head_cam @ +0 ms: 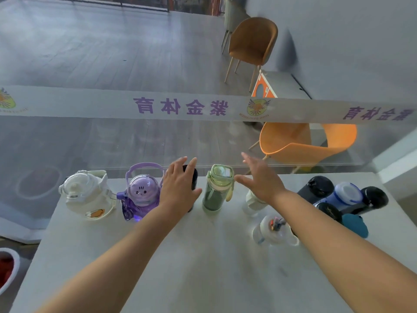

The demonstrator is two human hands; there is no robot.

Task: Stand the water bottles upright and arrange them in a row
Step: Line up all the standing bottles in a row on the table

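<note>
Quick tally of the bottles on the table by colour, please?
White or clear bottles: 3
Purple bottle: 1
Green bottle: 1
Blue bottle: 1
Teal bottle: 1
Black bottles: at least 3; the right-hand pile overlaps
Total: at least 10

Strip (pixel 94 102) across the glass: purple characters 紫金体育 at centre, seen mirrored. The same four characters repeat at the right end, mirrored and blurred but legible. Winged round emblem (pixel 258 106) on the strip between the two groups, with a line of small lettering beneath it, too small to read. Second emblem (pixel 6 101) at the left end, cut by the edge, lettering illegible. Purple pouch (pixel 127 210): pale print, illegible. Black bottle (pixel 328 211) lying at right: gold mark, illegible.
</note>
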